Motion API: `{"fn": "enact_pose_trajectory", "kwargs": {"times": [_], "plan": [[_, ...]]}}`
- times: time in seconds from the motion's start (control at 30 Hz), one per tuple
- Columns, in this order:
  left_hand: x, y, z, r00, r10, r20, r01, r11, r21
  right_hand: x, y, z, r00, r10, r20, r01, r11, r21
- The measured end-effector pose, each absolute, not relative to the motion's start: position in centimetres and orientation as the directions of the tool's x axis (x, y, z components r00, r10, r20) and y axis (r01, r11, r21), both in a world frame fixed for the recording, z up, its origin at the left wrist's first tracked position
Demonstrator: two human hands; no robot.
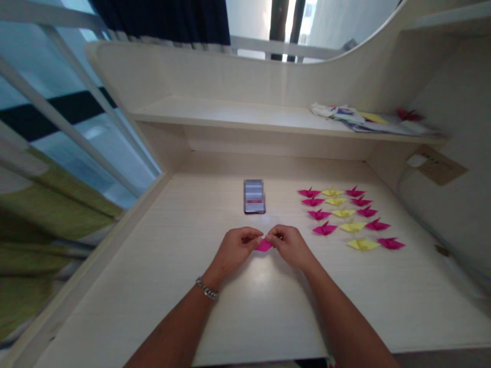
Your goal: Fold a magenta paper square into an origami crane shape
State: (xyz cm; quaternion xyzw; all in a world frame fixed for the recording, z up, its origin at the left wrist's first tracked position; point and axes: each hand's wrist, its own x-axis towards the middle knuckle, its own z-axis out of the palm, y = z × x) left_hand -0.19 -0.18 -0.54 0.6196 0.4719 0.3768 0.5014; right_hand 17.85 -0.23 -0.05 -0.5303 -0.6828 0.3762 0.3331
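Between my two hands is a small piece of folded pink paper, held just above or on the desk. My left hand pinches its left side between thumb and fingers, and a chain bracelet circles that wrist. On the other side, my right hand grips the paper's right corner, fingers curled. The fingers partly cover the paper, so its full shape is hidden. Right of my hands lie several folded paper cranes in rows, pink ones on the outside and yellow ones in the middle column.
A phone lies beyond my hands. Papers and a red folded piece rest on the shelf above. A cable hangs from a wall socket at the right. White rails border the left side.
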Motion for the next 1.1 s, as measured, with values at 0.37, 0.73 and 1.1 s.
{"fn": "enact_pose_trajectory", "kwargs": {"times": [0.37,0.73,1.1], "plan": [[0.0,-0.2,-0.4,0.227,0.969,0.095,0.286,-0.16,0.945,17.2,0.2,-0.7,0.096,0.982,0.164,0.244,0.137,-0.96],[1.0,-0.1,-1.3,0.081,0.994,0.074,0.117,-0.083,0.99,15.6,0.3,-2.0,-0.041,0.998,-0.037,-0.094,-0.04,-0.995],[0.2,-0.2,-0.1,0.064,0.993,0.102,-0.03,-0.1,0.995,16.8,0.0,-1.0,-0.12,0.989,0.091,0.145,0.109,-0.983]]}}
